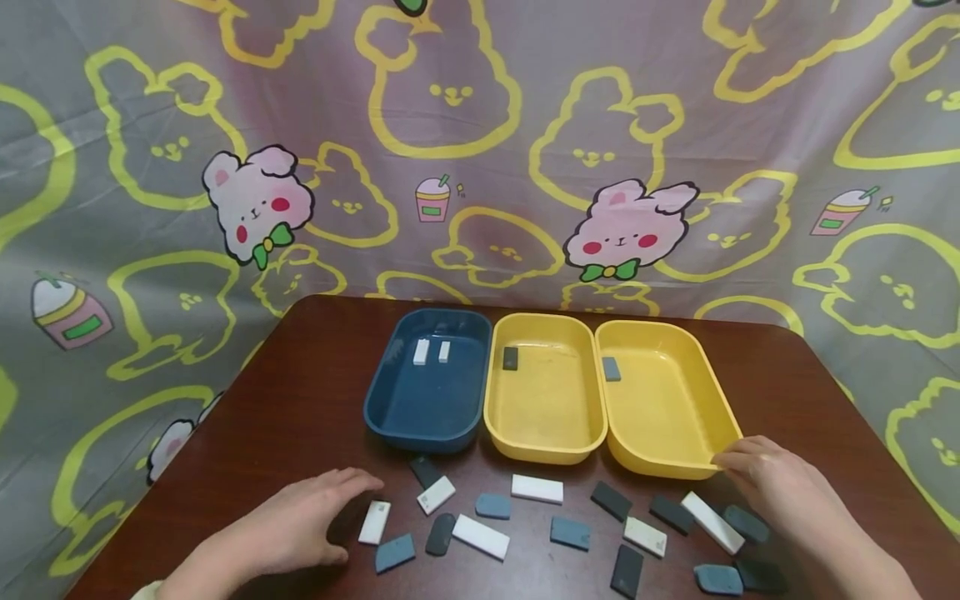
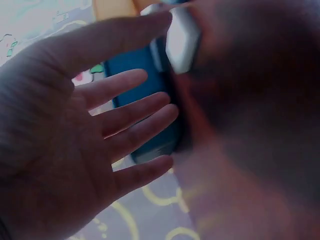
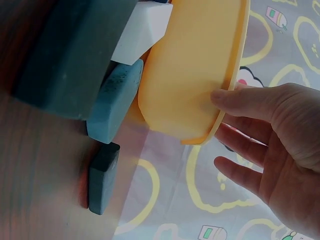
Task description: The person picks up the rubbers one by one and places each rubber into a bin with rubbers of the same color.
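My right hand (image 1: 776, 479) pinches the near right corner of the right yellow tray (image 1: 723, 392); in the right wrist view its thumb lies over the rim (image 3: 230, 86) with fingers on the far side. Over the table's left part, my left hand (image 1: 300, 521) has its fingers spread and holds nothing. Just right of its fingers lies a white block (image 1: 374, 522), with a blue-grey block (image 1: 395, 553) beside that. A dark block (image 1: 746, 523) and a long white block (image 1: 712, 522) lie near the right hand.
A blue tray (image 1: 427, 421) holds two small white blocks. The middle yellow tray (image 1: 546, 454) has one dark block (image 1: 510, 358), and the right one a blue-grey block (image 1: 611, 368). Several white, dark and blue-grey blocks lie scattered before the trays. A patterned cloth (image 1: 480, 275) hangs behind.
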Motion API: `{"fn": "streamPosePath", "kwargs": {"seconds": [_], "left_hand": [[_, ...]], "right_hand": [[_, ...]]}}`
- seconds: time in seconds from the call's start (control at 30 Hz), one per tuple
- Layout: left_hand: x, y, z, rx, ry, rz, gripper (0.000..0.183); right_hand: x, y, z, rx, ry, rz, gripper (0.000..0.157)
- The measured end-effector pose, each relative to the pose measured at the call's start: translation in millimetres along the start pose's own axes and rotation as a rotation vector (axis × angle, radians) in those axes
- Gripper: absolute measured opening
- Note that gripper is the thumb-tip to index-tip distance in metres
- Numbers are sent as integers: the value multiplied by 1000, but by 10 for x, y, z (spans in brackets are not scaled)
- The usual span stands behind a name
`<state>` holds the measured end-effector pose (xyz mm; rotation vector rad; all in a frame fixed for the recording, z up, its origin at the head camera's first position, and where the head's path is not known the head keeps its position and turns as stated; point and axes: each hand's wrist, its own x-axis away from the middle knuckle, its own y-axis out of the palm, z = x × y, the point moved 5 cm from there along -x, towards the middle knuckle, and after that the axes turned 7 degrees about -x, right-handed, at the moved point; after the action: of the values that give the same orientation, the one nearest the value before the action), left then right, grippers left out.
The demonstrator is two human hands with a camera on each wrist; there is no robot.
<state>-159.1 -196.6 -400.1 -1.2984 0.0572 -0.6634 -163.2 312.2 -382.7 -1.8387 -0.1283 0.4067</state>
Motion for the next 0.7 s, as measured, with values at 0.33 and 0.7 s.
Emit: {"fn": "streamPosePath", "kwargs": {"seconds": [0.33, 0.7], "left_hand": [[-115, 174, 13, -72, 26, 2, 65], [-147, 171, 58, -143, 78, 59, 49]], "right_hand": [[3, 10, -6, 1, 11, -3, 25], [-8, 4, -9, 2, 24, -12, 26]]}}
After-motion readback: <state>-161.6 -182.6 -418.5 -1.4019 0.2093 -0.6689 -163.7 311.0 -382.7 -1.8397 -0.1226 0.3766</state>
